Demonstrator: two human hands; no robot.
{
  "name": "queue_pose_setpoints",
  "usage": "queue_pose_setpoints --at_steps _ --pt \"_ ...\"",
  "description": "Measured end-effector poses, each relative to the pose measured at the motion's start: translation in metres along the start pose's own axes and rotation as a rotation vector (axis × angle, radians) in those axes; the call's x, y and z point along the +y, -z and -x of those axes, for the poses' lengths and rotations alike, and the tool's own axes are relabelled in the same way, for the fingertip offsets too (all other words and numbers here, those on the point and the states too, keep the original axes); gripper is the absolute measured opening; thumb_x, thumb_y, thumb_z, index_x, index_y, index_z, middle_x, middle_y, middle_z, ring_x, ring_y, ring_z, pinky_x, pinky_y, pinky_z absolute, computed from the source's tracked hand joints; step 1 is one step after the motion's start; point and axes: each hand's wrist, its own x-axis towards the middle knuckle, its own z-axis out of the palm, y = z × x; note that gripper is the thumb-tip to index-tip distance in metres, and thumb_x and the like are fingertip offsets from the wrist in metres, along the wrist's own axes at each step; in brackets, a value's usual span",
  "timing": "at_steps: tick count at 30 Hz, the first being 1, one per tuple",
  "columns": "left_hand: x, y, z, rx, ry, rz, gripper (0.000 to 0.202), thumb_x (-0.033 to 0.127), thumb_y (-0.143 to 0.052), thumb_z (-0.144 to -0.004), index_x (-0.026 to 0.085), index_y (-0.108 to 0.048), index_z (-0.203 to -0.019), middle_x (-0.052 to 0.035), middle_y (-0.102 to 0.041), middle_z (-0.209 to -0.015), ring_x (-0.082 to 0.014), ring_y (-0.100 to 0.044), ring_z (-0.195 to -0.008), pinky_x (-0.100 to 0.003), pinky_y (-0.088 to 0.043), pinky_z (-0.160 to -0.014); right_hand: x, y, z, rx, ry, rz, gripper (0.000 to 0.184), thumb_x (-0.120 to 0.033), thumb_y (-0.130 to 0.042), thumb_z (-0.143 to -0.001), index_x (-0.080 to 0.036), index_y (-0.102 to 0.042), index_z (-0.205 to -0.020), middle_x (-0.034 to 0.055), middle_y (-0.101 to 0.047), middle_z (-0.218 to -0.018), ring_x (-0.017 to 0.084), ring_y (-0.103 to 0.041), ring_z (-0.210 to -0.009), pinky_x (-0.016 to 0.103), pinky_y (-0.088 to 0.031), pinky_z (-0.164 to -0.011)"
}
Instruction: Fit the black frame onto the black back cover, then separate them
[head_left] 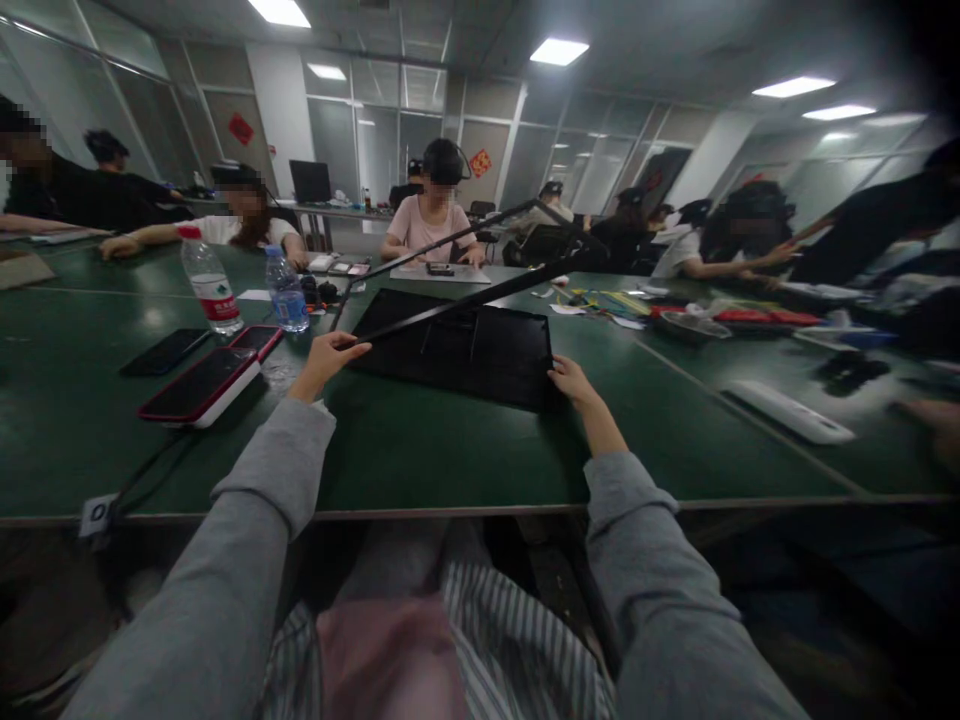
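Observation:
My left hand [326,362] is closed on the near left corner of a thin black rectangular frame [465,302]. That frame is tilted, its far right end raised high above the table. Beneath it, a flat black panel [495,355] with a few raised strips on its face lies low over the green tabletop; I cannot tell if all of it rests on the surface. With fingers and thumb, my right hand [574,382] grips the panel's right edge. Part of the panel is hidden behind the frame's near bar.
Left of me are a red-capped bottle [210,285], a blue-capped bottle [286,295], a dark phone [165,352] and a red-edged device [202,385]. To the right lie a white bar [787,412] and colourful cables [607,305]. A person [435,215] sits opposite.

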Motion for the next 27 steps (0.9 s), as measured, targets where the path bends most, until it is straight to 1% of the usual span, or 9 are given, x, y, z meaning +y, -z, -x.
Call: queue_pose_setpoints --at_steps 3,6,9,12,14,18,20,23,27 --pt "-0.013 -0.001 -0.006 -0.012 -0.052 -0.115 0.052 0.061 -0.099 -0.058 0.019 -0.076 -0.081 -0.0071 -0.077 -0.081 -0.0269 -0.072 -0.087 -0.039 -0.057 -0.085 -0.003 0.005 -0.004 0.243 0.112 0.068 0.033 -0.024 -0.066 -0.079 -0.021 -0.072 -0.111 0.0107 -0.075 -0.095 0.032 -0.07 -0.114 0.058 -0.05 -0.115" --pt "-0.02 -0.003 -0.009 -0.044 -0.118 -0.231 0.048 0.062 -0.096 -0.063 0.022 -0.079 -0.084 -0.0086 -0.08 -0.09 -0.0287 -0.074 -0.091 -0.041 -0.056 -0.088 -0.013 0.015 -0.004 0.341 0.114 -0.151 0.027 -0.046 -0.061 -0.089 -0.025 -0.067 -0.104 0.0104 -0.074 -0.093 0.032 -0.071 -0.111 0.056 -0.055 -0.108" --pt "-0.021 -0.006 -0.007 -0.101 -0.172 -0.334 0.043 0.06 -0.094 -0.068 0.024 -0.081 -0.087 -0.008 -0.082 -0.096 -0.0293 -0.075 -0.094 -0.041 -0.055 -0.09 -0.026 0.026 0.002 0.13 0.078 -0.497 0.047 -0.075 -0.056 -0.089 -0.03 -0.061 -0.102 0.0076 -0.072 -0.087 0.03 -0.073 -0.096 0.049 -0.062 -0.09" --pt "-0.018 -0.008 -0.004 -0.141 -0.21 -0.409 0.04 0.059 -0.094 -0.071 0.025 -0.082 -0.09 -0.0074 -0.083 -0.099 -0.0303 -0.075 -0.098 -0.04 -0.054 -0.091 -0.035 0.034 0.011 -0.087 0.148 -0.628 0.064 -0.09 -0.061 -0.078 -0.031 -0.059 -0.101 0.0076 -0.071 -0.09 0.03 -0.072 -0.095 0.046 -0.063 -0.083" --pt "-0.017 -0.009 -0.004 -0.153 -0.211 -0.457 0.04 0.058 -0.095 -0.072 0.025 -0.083 -0.092 -0.0072 -0.083 -0.1 -0.031 -0.075 -0.101 -0.04 -0.054 -0.091 -0.037 0.038 0.014 -0.113 0.168 -0.632 0.064 -0.087 -0.072 -0.073 -0.03 -0.058 -0.099 0.0051 -0.067 -0.086 0.027 -0.069 -0.09 0.042 -0.063 -0.081" --pt "-0.021 -0.011 -0.005 -0.168 -0.204 -0.539 0.04 0.057 -0.095 -0.074 0.025 -0.084 -0.096 -0.0076 -0.083 -0.105 -0.0312 -0.074 -0.105 -0.04 -0.052 -0.094 -0.027 0.039 0.01 -0.084 0.204 -0.485 0.05 -0.055 -0.09 -0.063 -0.028 -0.064 -0.097 -0.0002 -0.06 -0.082 0.019 -0.063 -0.079 0.034 -0.06 -0.076" --pt "-0.026 -0.012 -0.006 -0.177 -0.206 -0.576 0.04 0.057 -0.095 -0.076 0.026 -0.084 -0.098 -0.0077 -0.083 -0.11 -0.0311 -0.073 -0.108 -0.041 -0.051 -0.098 -0.02 0.036 0.004 -0.036 0.235 -0.317 0.041 -0.045 -0.085 -0.066 -0.026 -0.068 -0.097 0.0006 -0.062 -0.083 0.021 -0.063 -0.081 0.037 -0.059 -0.079" --pt "-0.034 -0.015 -0.008 -0.183 -0.216 -0.627 0.04 0.057 -0.093 -0.08 0.027 -0.084 -0.104 -0.0079 -0.081 -0.116 -0.0322 -0.07 -0.115 -0.044 -0.049 -0.104 -0.008 0.026 -0.004 0.083 0.299 0.018 0.03 -0.04 -0.069 -0.077 -0.022 -0.074 -0.1 0.0069 -0.068 -0.088 0.029 -0.066 -0.095 0.048 -0.058 -0.094" --pt "-0.044 -0.018 -0.01 -0.197 -0.221 -0.669 0.039 0.056 -0.088 -0.087 0.028 -0.084 -0.114 -0.0089 -0.08 -0.123 -0.0343 -0.067 -0.124 -0.047 -0.045 -0.109 0.004 0.012 -0.012 0.218 0.352 0.388 0.047 -0.033 -0.053 -0.086 -0.013 -0.078 -0.121 0.0189 -0.074 -0.109 0.039 -0.061 -0.121 0.062 -0.044 -0.115"
